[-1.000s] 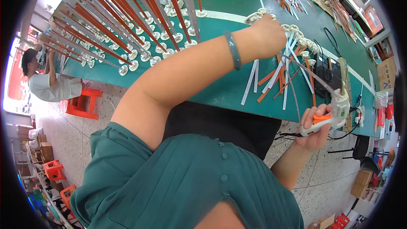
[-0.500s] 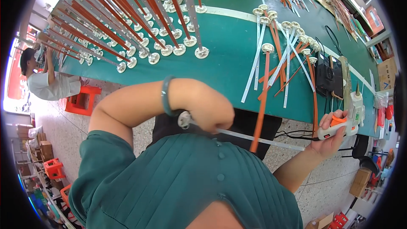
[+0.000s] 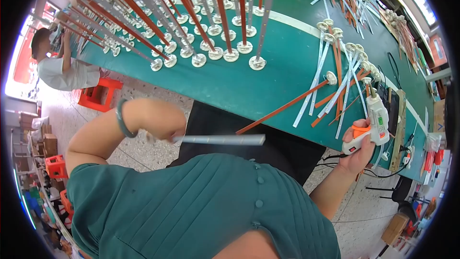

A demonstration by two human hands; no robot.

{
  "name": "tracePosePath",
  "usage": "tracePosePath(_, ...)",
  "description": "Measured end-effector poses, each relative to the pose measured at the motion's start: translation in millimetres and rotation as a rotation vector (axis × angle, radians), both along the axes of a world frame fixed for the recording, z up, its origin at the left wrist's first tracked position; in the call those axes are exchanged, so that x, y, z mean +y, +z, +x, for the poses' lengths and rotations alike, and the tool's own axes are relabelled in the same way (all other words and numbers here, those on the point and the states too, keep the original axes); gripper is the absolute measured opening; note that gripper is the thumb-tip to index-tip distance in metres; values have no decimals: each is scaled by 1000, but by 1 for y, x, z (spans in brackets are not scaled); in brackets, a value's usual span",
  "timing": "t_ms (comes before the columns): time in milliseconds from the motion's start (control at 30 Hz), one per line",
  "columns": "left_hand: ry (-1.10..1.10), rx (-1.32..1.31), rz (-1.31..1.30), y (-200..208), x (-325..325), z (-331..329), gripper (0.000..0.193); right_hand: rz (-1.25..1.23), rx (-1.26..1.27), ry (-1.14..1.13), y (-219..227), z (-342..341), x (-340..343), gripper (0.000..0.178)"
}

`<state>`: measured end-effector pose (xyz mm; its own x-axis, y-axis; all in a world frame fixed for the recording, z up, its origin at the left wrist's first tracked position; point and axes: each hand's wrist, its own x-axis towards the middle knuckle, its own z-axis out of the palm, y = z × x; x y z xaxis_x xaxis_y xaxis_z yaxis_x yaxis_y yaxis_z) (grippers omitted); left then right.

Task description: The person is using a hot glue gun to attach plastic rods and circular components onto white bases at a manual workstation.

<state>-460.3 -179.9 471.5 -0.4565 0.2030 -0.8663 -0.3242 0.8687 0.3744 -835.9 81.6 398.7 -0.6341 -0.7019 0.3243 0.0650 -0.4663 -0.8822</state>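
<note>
Within hands (image 3: 163,117) (image 3: 357,157), one strip (image 3: 223,139), one glue gun (image 3: 378,123)

We hold a pale, seemingly flat strip (image 3: 220,139) crosswise before the bench's (image 3: 268,86) near edge; farther right, a white glue gun (image 3: 379,122), nozzle away.

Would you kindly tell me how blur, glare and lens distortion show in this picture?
Head view: the left hand and its strip look motion-blurred, the glue gun in the right hand sharper; head view: the upper-right window glares white; head view: the white line across the table bows, and the corners are black.
</note>
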Motion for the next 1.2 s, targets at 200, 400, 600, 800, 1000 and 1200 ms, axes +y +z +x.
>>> tracePosePath(200,752,1443,30,-7,-1,-22,6,91,-123,82,-15,35,-33,41)
tracePosePath(400,963,1575,-135,-53,0,-81,8,382,-68,222,-17,77,-59,40)
tracePosePath(600,763,1468,-262,-55,-9,-90,11,570,158,365,-24,88,-74,34)
tracePosePath(800,704,1482,-296,-55,-10,-99,10,579,236,312,-24,95,-87,29)
tracePosePath(1000,686,1462,-325,-56,-12,-101,11,591,271,330,-22,95,-92,31)
tracePosePath(1200,699,1468,-296,-55,-12,-102,9,631,259,328,-18,95,-95,32)
